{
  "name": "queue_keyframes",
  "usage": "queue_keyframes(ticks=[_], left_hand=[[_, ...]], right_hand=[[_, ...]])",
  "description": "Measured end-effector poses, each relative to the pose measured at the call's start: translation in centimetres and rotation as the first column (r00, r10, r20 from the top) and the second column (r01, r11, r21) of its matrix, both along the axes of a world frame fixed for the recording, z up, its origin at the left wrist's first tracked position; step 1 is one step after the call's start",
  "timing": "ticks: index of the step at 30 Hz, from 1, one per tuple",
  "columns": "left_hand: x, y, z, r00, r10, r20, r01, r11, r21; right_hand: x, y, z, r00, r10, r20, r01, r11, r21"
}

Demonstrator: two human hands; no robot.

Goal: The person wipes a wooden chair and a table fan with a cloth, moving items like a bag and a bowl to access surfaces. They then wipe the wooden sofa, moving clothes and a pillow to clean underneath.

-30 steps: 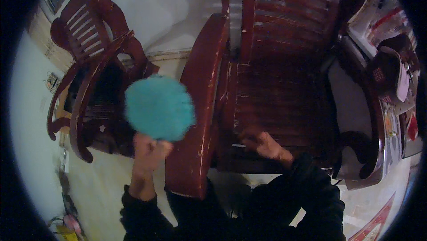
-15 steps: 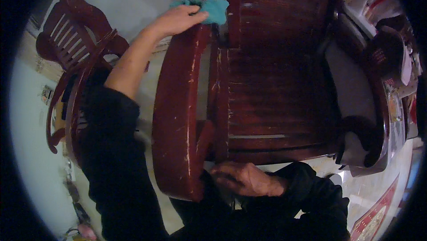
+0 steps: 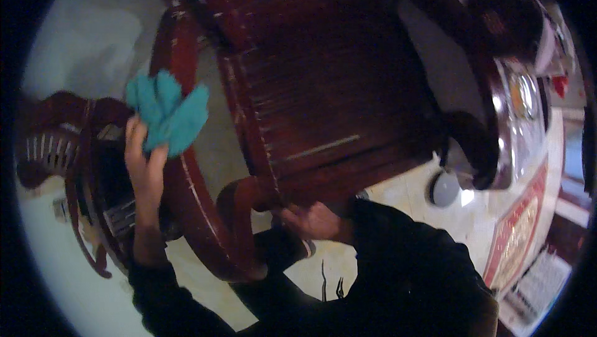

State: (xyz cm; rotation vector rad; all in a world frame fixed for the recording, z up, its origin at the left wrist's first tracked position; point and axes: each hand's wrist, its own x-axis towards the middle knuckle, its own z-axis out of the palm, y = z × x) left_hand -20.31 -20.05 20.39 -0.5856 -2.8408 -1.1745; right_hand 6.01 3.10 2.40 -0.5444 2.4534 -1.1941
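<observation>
Home sitting room: carved wooden armchairs [image 3: 323,88], tiled floor [image 3: 472,212].

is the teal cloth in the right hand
No, the left hand holds the teal cloth against the chair's armrest; the right hand grips the seat's front edge.

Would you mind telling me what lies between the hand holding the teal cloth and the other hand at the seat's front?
In the head view, the dark red wooden chair's curved armrest runs between the left hand and right hand.

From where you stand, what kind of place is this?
Probably a living room in a home. A large dark red wooden armchair stands on a pale tiled floor, with a second, similar chair beside it. The left hand holds a teal cloth at the curved armrest.
</observation>
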Motion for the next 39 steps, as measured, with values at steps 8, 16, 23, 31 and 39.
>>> queue_keyframes(ticks=[8,16,23,31,39], left_hand=[[18.8,-4.1,-2.0,0.962,-0.168,-0.216,0.128,0.974,-0.186],[26.6,-4.3,0.5,0.908,-0.419,-0.022,0.360,0.805,-0.471],[31.3,4.7,8.1,0.743,0.002,0.669,0.171,0.966,-0.193],[31.2,14.7,13.1,0.329,-0.201,0.923,0.049,0.979,0.196],[30.6,17.9,17.9,0.377,-0.443,0.814,0.323,0.886,0.333]], right_hand=[[4.7,-0.4,0.5,0.990,-0.139,0.027,0.138,0.990,0.020],[13.2,-2.2,8.7,0.902,-0.240,0.360,0.261,0.965,-0.011],[17.3,-1.9,20.3,0.307,-0.116,0.945,0.834,0.511,-0.208],[15.3,4.6,26.7,0.162,-0.245,0.956,0.966,-0.159,-0.205],[15.6,13.5,37.3,0.005,-0.421,0.907,0.770,-0.577,-0.272]])
